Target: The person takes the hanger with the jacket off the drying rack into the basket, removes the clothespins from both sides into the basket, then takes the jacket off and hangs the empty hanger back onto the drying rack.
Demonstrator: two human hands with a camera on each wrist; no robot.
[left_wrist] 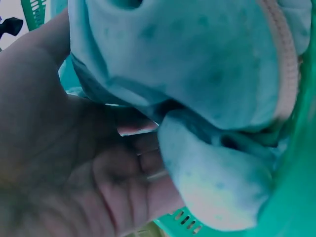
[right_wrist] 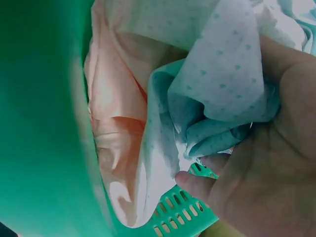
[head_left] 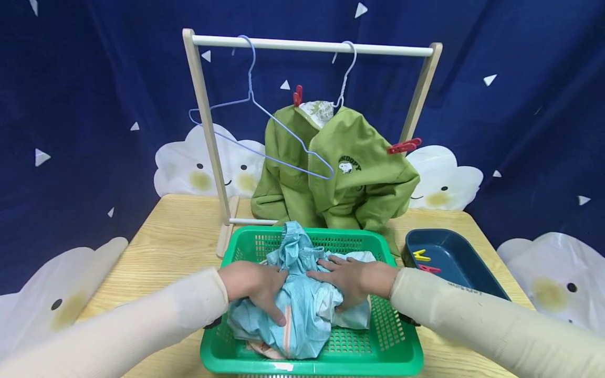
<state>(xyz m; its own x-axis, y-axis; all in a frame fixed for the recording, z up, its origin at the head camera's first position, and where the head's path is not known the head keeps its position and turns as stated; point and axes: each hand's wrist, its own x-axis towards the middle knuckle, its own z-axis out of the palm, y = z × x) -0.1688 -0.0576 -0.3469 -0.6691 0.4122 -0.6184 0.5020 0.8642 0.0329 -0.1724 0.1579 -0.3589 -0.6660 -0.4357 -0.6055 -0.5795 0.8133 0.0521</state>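
A light blue jacket [head_left: 302,304] with a peach zip lies bunched in a green basket [head_left: 405,346]; one elasticated end sticks up toward the back. On its left side rests my left hand [head_left: 257,286], thumb extended; cloth partly hides the other fingers, and the left wrist view shows fabric between thumb and fingers. My right hand [head_left: 354,281] lies across the right side with fingers spread. Heart-patterned blue cloth [right_wrist: 217,74] hangs beside that palm in the right wrist view. Peach cloth [right_wrist: 118,94] sits against the basket wall, under the jacket.
Behind the basket stands a rack [head_left: 312,44] with a bare blue hanger [head_left: 274,157]. A green jacket [head_left: 340,173] hangs there, with red clothespins [head_left: 404,146]. At right, a dark blue tray [head_left: 454,262] contains yellow and red clothespins [head_left: 421,255].
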